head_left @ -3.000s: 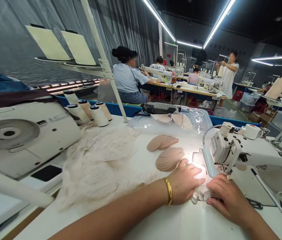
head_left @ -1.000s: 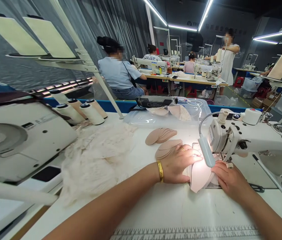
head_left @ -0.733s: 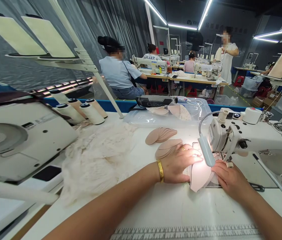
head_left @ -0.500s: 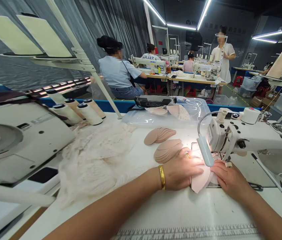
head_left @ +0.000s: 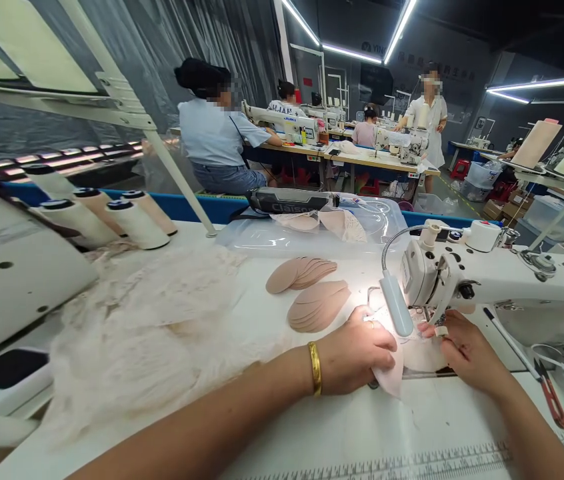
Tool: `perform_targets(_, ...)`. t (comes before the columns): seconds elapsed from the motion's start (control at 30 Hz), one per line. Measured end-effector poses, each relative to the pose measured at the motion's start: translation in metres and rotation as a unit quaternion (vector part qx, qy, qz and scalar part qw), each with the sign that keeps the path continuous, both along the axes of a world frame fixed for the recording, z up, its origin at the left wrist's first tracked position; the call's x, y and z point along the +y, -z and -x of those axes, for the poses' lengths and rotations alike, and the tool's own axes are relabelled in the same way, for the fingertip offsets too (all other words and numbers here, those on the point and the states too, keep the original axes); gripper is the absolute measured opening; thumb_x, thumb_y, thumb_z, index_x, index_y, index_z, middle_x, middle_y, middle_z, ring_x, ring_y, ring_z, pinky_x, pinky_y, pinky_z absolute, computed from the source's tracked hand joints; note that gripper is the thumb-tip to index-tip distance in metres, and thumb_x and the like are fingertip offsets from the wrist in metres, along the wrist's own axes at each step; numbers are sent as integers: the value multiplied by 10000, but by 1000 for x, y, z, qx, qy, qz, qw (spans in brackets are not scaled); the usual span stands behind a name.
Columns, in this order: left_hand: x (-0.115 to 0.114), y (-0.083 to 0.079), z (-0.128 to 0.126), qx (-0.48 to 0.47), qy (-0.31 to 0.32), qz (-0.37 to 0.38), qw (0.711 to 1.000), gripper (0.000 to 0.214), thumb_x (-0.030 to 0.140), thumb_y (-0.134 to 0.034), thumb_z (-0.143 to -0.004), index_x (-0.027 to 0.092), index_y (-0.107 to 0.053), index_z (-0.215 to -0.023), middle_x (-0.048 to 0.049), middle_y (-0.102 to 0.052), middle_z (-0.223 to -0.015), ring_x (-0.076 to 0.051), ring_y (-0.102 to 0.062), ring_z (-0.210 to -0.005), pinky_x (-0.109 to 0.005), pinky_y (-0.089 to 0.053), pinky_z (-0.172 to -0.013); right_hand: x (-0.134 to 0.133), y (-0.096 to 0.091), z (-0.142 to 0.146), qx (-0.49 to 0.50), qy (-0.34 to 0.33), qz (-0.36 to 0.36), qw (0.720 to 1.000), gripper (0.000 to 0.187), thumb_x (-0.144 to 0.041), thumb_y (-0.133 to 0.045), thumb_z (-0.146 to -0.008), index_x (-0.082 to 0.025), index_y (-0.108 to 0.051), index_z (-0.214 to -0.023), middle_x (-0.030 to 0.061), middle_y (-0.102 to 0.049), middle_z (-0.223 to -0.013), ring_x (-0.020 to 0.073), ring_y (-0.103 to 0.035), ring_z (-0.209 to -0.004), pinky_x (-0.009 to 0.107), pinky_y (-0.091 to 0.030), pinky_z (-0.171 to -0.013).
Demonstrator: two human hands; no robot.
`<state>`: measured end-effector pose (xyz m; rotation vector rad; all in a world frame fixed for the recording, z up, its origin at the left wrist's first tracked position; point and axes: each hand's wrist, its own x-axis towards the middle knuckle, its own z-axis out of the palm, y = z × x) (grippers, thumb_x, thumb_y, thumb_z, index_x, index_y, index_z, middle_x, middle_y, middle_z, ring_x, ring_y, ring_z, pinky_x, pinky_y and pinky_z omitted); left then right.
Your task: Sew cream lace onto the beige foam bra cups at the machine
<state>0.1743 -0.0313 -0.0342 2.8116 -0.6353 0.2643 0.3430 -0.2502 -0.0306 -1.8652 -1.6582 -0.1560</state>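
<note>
My left hand (head_left: pixel 359 350), with a gold bracelet on its wrist, has its fingers curled over a pale pink fabric piece (head_left: pixel 391 380), whose pointed end hangs toward me. My right hand (head_left: pixel 469 348) is bent round the needle area of a white sewing machine (head_left: pixel 507 267), fingertips closed on the fabric beside the presser foot. Part of that cloth, with a lacy part, lies flat under the needle. A small grey lamp (head_left: pixel 396 307) on a bendy neck lights the spot and hides some of the cloth.
Two fanned stacks of beige oval pads (head_left: pixel 319 307) lie left of my hands. Crumpled cream lace (head_left: pixel 162 320) spreads further left, near thread cones (head_left: pixel 139 223). Red-handled scissors (head_left: pixel 552 397) lie at right, a ruler strip (head_left: pixel 412 463) at the front. A clear plastic box (head_left: pixel 262 233) stands behind.
My left hand has curled and pulled the fabric's near end slightly toward me. My right fingers have shifted closer round the presser foot. The view has turned a little to the right.
</note>
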Motion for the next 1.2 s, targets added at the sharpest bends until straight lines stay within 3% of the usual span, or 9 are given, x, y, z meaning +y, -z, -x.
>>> perform_targets(0.1, 0, -4, -3, -5, -3, -10, 1000, 196, 72, -577, -772, 229, -642, -869, 34, -737, -1104, -198, -650, -918, -372, -366, -947, 5, 4, 8, 41, -31, 46, 998, 310, -170, -470, -950, -282, -715, -1104, 47, -722, -1127, 230, -657, -1013, 371, -562, -862)
perform_targets(0.27, 10, -6, -9, -28, -4, -20, 999, 338, 50, -608, -748, 257, -687, -1003, 13, -730, -1202, -239, -664, -1017, -427, -386, -989, 14, 22, 13, -54, -9, 88, 995, 342, -129, -470, -957, -280, -699, -1161, 41, -721, -1210, 243, -649, -1054, 449, -497, -961)
perform_targets(0.43, 15, -1, -14, -37, -14, -23, 999, 347, 65, -636, -723, 266, -707, -996, 8, -755, -1100, -231, -658, -996, -415, -386, -1000, 14, 22, 12, -88, 13, 84, 992, 334, -180, -422, -1014, -259, -673, -1221, 72, -731, -1159, 272, -626, -1108, 480, -483, -981)
perform_targets(0.67, 15, -4, -17, -46, -37, -25, 998, 261, 38, -618, -730, 241, -675, -883, 39, -753, -1060, -198, -653, -978, -391, -347, -984, 16, 27, 13, -64, 37, 83, 994, 368, -203, -419, -1024, -261, -650, -1304, 73, -732, -1112, 296, -606, -1122, 497, -502, -967)
perform_targets(0.93, 14, -5, -17, -50, -39, -3, 998, 246, 79, -619, -788, 260, -669, -946, 40, -756, -1096, -201, -658, -987, -383, -337, -963, 16, 30, 10, -62, 36, 78, 994, 352, -234, -450, -1022, -254, -653, -1309, 89, -699, -1216, 294, -600, -1127, 499, -515, -973)
perform_targets(1.03, 13, -4, -16, -52, -43, -7, 998, 235, 88, -626, -791, 257, -672, -947, 32, -753, -1081, -199, -656, -1002, -383, -343, -971, 13, 29, 11, -71, 30, 59, 995, 334, -227, -429, -1034, -250, -640, -1291, 79, -721, -1159, 278, -621, -1105, 505, -495, -1018)
perform_targets(1.2, 13, -4, -17, -54, -51, -13, 997, 200, 89, -627, -781, 241, -674, -903, 27, -749, -1035, -187, -651, -982, -383, -350, -969, 11, 24, 12, -61, 55, 1, 997, 235, -248, -429, -1033, -217, -650, -1107, 89, -709, -953, 255, -666, -884, 410, -576, -779)
